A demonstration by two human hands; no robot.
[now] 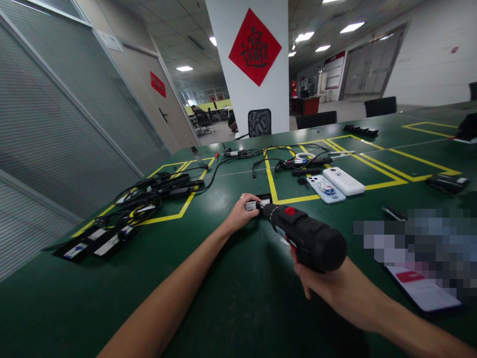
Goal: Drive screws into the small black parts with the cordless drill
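My right hand (313, 278) is wrapped round the grip of a black power drill (309, 236) with red parts. The drill's chuck points forward and left, its tip close to my left hand (244, 211). With closed fingers, my left hand holds a small black and silver part (252, 205) at the drill's tip. Just behind it lies a dark flat piece (265, 198) on the green table (231, 273). Whether the bit touches the small part cannot be made out.
Black cables (160, 189) and flat black pieces (108, 243) lie at left. Beyond the drill are a patterned phone (326, 189), a white power bank (343, 181) and more cables. A phone (425, 286) lies at right, partly pixelated. Chairs (260, 122) stand past the far edge.
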